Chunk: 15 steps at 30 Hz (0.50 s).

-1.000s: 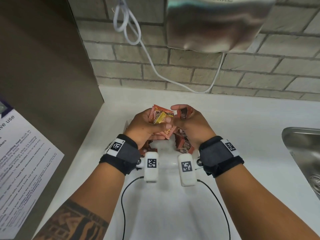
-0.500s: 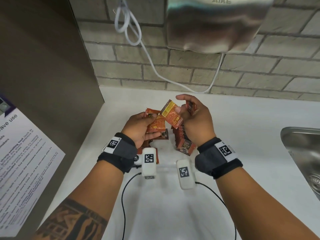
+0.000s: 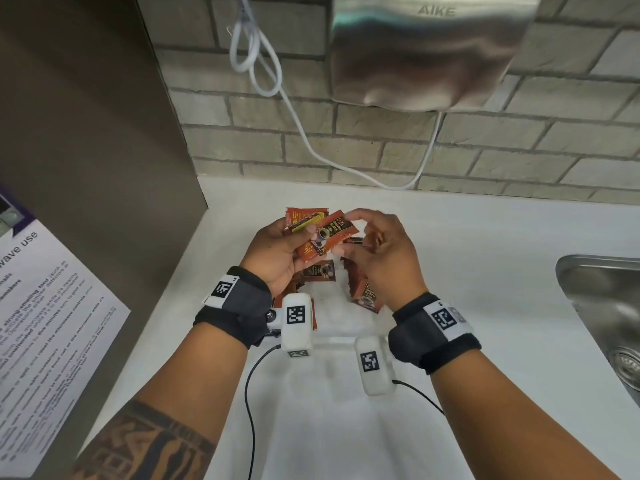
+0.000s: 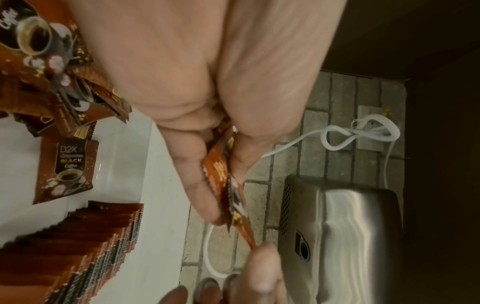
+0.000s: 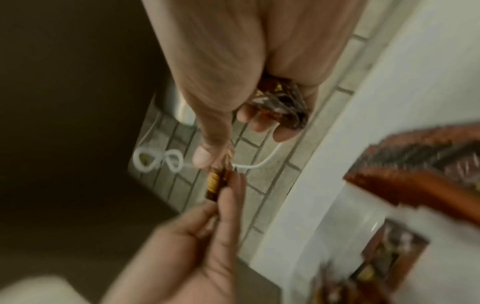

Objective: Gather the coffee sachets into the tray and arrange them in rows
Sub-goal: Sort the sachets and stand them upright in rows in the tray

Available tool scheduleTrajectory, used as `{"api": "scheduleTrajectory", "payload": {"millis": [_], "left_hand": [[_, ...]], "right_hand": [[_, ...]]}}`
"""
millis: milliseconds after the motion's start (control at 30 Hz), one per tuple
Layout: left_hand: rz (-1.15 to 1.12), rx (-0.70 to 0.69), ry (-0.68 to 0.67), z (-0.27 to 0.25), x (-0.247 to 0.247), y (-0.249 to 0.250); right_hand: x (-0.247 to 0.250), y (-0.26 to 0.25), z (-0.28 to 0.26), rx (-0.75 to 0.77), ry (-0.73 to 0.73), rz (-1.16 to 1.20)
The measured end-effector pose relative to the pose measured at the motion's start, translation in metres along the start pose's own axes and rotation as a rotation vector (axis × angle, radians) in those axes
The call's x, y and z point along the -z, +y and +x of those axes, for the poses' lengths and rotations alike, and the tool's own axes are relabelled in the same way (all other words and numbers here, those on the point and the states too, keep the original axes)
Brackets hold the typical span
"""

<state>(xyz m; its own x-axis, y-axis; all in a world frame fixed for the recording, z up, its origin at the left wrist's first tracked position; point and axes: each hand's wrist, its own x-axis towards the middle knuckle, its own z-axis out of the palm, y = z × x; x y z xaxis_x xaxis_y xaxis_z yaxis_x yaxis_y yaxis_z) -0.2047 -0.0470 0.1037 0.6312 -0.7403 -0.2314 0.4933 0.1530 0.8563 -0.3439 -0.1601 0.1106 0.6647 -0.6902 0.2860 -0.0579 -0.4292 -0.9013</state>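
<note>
Above the white tray (image 3: 332, 317) my left hand (image 3: 287, 247) grips a small stack of orange-brown coffee sachets (image 3: 311, 233) between thumb and fingers (image 4: 205, 185). Thumb and forefinger of my right hand (image 3: 381, 251) pinch the corner of the top sachet (image 5: 215, 183), and its other curled fingers hold a few more sachets (image 5: 280, 105). A packed row of upright sachets (image 3: 362, 289) stands in the tray under the right hand. One sachet (image 4: 64, 170) lies flat on the tray floor, and a loose pile (image 4: 39, 51) sits beneath my left wrist.
The white counter (image 3: 485, 271) ends at a brick wall. A steel hand dryer (image 3: 426, 53) hangs overhead with a looped white cord (image 3: 256, 57). A brown panel (image 3: 86, 150) bearing a notice stands at the left, and a steel sink (image 3: 609, 306) is at the right.
The right hand has brought the sachet it held raised down onto the stack in the left hand. Both hands have shifted slightly away from me.
</note>
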Motion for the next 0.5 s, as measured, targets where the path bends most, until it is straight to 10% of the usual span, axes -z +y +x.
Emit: {"api": "scheduleTrajectory", "payload": {"millis": [167,500], "left_hand": [[-0.014,-0.070,0.007,-0.001,-0.009,-0.004],[0.111,-0.086,-0.087,-0.002,-0.017,-0.007]], "right_hand": [[-0.006,-0.008,0.000,-0.439,0.035,0.554],[-0.007,-0.008,0.010,-0.444,0.122,0.767]]}}
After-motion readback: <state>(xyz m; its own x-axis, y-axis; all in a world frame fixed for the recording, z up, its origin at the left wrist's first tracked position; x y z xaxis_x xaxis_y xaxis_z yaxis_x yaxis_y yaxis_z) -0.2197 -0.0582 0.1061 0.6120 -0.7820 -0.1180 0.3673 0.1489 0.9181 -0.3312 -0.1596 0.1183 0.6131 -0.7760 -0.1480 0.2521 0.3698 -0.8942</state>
